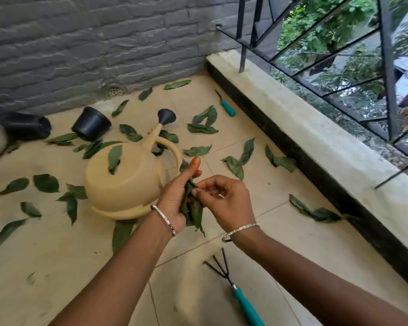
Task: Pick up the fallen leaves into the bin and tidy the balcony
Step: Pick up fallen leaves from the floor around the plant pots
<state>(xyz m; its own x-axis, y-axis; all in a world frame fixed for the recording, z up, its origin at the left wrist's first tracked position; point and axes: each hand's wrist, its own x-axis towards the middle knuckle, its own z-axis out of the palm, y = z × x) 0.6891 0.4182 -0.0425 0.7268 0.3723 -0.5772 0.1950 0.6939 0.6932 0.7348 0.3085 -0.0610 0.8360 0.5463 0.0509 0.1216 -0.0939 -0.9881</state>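
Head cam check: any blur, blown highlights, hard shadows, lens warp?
Head view: soft even daylight, no hard shadows around the watering can; brick wall courses and ledge bow from wide-angle warp; scene beyond the railing is bright, partly washed out; left hand, right hand and the bunch of leaves they hold look slightly soft.

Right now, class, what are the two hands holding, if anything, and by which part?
A bunch of green leaves: the left hand grips its middle against the palm, while the right hand pinches its upper part.
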